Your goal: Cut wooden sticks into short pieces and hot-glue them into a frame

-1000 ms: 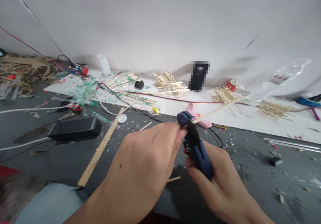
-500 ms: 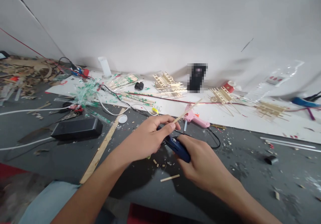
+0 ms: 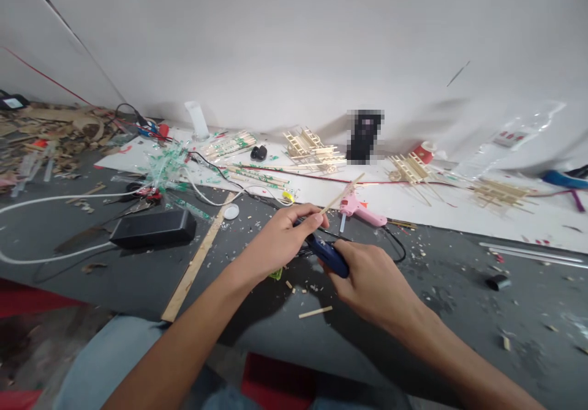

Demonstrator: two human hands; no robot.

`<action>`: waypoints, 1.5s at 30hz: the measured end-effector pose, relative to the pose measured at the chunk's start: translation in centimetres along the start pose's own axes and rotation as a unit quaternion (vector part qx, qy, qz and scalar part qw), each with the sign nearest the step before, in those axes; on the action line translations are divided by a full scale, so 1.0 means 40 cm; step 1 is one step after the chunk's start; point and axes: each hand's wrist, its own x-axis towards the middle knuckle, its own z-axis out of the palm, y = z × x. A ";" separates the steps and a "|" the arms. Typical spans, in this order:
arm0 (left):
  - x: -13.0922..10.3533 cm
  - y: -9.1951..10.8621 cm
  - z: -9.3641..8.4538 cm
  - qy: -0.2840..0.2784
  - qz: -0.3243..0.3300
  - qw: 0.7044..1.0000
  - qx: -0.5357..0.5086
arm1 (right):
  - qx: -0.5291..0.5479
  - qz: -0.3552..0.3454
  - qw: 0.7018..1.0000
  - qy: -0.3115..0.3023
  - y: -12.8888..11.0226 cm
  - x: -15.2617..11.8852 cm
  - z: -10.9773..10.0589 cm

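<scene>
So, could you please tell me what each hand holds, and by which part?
The right hand grips the blue tool by its handle; the left hand pinches a thin wooden stick at its lower visible end.

A craft workshop: blue-handled tool, pink glue gun, stick models, scrap-littered grey bench.

Smooth, pale grey upright wall: spans the rear; dark diagonal seam at upper left.
Dark grey, flat-topped work table: stands before the wall; surface scuffed, flecked.
White, flat, elongated board: lies along the table's rear.
Greyish, blurred floor: lower left.
Light: diffuse; soft wall shadows.
</scene>
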 end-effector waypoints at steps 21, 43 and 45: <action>-0.155 -0.080 -0.077 -0.150 0.045 0.865 0.477 | 0.058 0.138 0.989 0.023 0.192 -0.026 -0.034; -0.046 -0.134 -0.223 -0.072 0.075 0.877 0.469 | -0.002 0.147 0.989 -0.018 0.233 -0.057 -0.020; -0.062 -0.127 -0.185 -0.084 0.088 0.880 0.458 | -0.033 0.164 0.986 -0.005 0.239 -0.090 -0.007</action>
